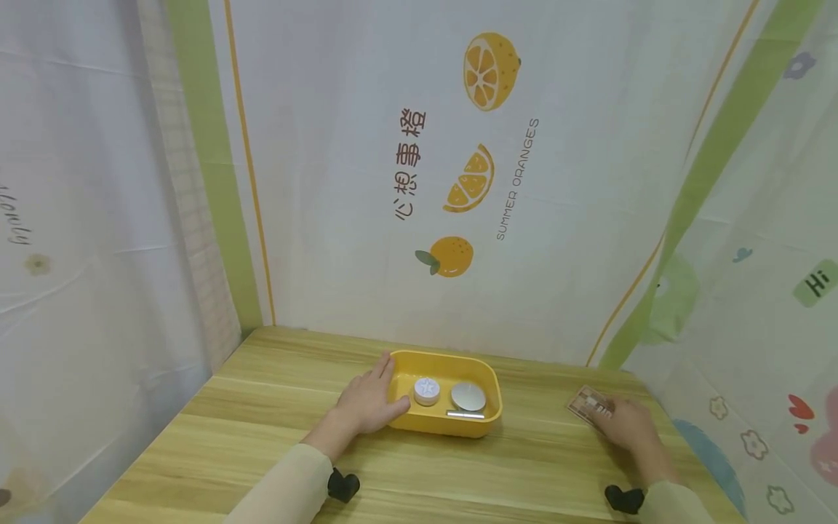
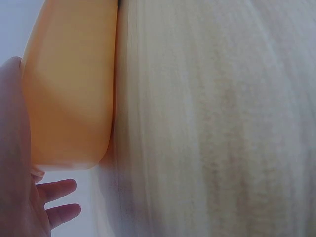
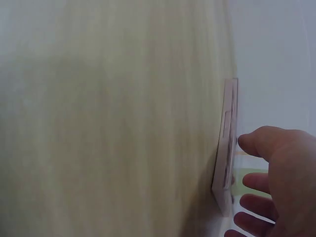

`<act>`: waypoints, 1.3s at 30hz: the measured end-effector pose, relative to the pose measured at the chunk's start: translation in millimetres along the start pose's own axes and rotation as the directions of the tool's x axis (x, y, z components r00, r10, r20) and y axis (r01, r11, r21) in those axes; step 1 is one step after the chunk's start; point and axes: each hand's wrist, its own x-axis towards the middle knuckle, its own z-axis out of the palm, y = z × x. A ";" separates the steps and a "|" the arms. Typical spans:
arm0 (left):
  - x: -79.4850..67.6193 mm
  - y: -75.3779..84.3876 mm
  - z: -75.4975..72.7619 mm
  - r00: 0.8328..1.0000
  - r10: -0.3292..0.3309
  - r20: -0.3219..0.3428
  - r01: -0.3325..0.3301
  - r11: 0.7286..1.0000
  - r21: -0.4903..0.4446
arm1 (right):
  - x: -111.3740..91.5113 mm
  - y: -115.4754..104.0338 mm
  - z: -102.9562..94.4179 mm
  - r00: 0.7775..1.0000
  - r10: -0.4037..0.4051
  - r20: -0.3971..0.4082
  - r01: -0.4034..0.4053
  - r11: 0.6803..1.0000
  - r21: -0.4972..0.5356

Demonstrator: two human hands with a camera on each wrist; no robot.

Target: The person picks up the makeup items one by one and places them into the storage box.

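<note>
A yellow plastic bin (image 1: pixel 435 424) sits on the table, its left end gripped by my left hand (image 1: pixel 372 402), with the thumb over the front rim and fingers at the back corner. In the left wrist view the bin's smooth wall (image 2: pixel 74 94) fills the upper left. The bin holds a small white round container (image 1: pixel 426 391) with a raised star-like lid, a silvery round disc (image 1: pixel 468 397) and a thin silver bar (image 1: pixel 465 415). My right hand (image 1: pixel 631 426) reaches over a flat brown patterned case (image 1: pixel 587 405). In the right wrist view the thumb is right at the case's (image 3: pixel 226 138) upper face, the fingers spread beyond its end.
The wood-grain table (image 1: pixel 497 480) runs back to a white curtain (image 1: pixel 340 182) printed with oranges. More printed cloth (image 1: pixel 753 342) hangs close along the right side, and another curtain (image 1: pixel 98 291) hangs on the left. Black straps show at both wrists.
</note>
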 end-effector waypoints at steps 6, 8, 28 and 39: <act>-1.8 -0.3 -1.1 1.000 -0.005 0.000 0.005 1.000 -0.001 | -0.3 2.2 0.4 0.999 0.016 0.031 -0.017 1.000 0.017; -2.1 -0.7 -1.2 1.000 -0.005 0.000 0.005 1.000 -0.001 | -1.1 0.1 -2.3 0.999 0.019 0.047 -0.020 1.000 0.013; -2.4 0.3 -0.9 1.000 -0.002 0.001 0.002 1.000 0.007 | -7.5 -5.6 -2.7 0.985 0.129 0.112 -0.135 0.990 0.044; -2.2 2.1 -2.9 1.000 -0.005 0.013 0.005 1.000 -0.005 | -6.8 1.4 0.1 0.982 0.123 0.144 -0.128 0.991 0.026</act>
